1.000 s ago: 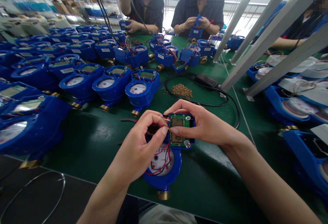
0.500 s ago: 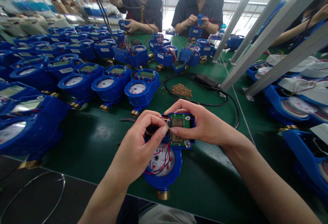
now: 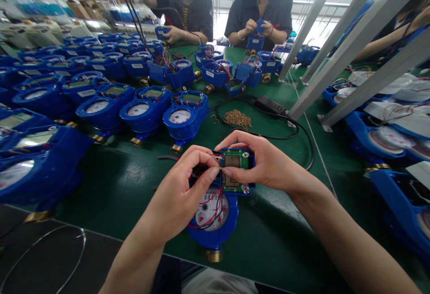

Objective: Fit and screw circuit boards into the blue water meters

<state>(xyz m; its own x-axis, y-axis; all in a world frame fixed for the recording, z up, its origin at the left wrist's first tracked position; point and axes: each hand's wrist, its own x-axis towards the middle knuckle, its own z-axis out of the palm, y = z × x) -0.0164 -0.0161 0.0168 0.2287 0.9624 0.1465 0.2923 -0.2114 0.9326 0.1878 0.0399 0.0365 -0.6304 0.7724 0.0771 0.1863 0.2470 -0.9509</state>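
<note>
At left, shows blue meters [image 3: 138, 111] with displays [image 3: 155, 93] seated. Seems to pinch a thin wire [image 3: 220, 168] in the left hand [image 3: 184, 184]. Next, on the green table [image 3: 114, 186], has an open meter [image 3: 215, 236] with red and black wires [image 3: 221, 197] loose over the dial [image 3: 207, 211]: apparently unfinished. Grips its housing [image 3: 253, 188] in the right hand [image 3: 268, 164].
</note>
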